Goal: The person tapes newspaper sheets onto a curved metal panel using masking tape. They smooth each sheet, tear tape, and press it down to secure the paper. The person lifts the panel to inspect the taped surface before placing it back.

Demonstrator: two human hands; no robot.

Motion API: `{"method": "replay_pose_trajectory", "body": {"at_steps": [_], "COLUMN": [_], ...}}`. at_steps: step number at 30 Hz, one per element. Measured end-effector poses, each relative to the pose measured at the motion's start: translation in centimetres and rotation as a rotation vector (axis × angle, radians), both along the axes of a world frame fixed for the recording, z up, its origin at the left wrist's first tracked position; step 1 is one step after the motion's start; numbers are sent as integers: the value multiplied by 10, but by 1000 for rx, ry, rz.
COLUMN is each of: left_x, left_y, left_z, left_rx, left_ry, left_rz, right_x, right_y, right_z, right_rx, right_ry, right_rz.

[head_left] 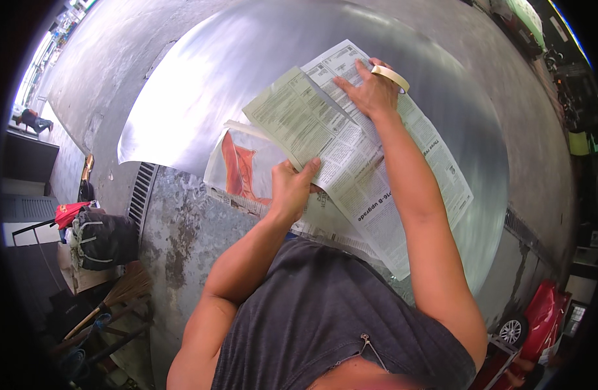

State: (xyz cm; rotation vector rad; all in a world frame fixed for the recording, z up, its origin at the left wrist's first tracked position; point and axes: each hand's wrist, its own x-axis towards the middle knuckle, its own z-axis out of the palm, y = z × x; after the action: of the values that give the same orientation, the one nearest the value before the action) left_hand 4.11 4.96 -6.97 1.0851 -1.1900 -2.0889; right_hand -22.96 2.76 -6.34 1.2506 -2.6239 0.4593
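Sheets of newspaper [370,179] lie overlapping on a large shiny silver panel [214,65]. My left hand [293,185] pinches the edge of a newspaper sheet, thumb on top, its other fingers curled partly out of sight. Farther away, my right hand [372,91] presses on the far end of the newspaper with thumb and forefinger apart. A roll of cream masking tape [396,78] hangs on the outer fingers of that hand. Beside my left hand lies another newspaper page with an orange-red picture [240,166].
A floor drain grate [141,192] runs left of the panel. At the lower left stand a black bag [106,240] and a straw broom [126,286]. A red car [546,318] is at the lower right. Another person [35,121] is far left.
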Motion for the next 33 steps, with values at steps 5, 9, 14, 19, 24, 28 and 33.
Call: {"method": "replay_pose_trajectory", "body": {"at_steps": [5, 9, 14, 19, 24, 28, 33], "left_x": [5, -4, -5, -2, 0, 5, 9], "left_y": [-18, -77, -79, -59, -57, -50, -35], "left_z": [6, 23, 17, 4, 4, 12, 18], "left_rx": [-133, -265, -153, -65, -84, -67, 9], "left_ry": [-218, -102, -85, -59, -64, -46, -16], "left_rz": [-61, 42, -57, -69, -35, -9, -84], "right_x": [-9, -19, -5, 6, 9, 10, 5], "right_y": [-3, 11, 24, 21, 23, 21, 30], "right_z": [7, 14, 4, 3, 6, 7, 7], "right_rx": [-103, -259, -57, -10, 19, 5, -85], "right_ry": [-37, 52, -109, -137, -132, -135, -117], "right_rz": [40, 146, 29, -51, -69, -78, -54]}}
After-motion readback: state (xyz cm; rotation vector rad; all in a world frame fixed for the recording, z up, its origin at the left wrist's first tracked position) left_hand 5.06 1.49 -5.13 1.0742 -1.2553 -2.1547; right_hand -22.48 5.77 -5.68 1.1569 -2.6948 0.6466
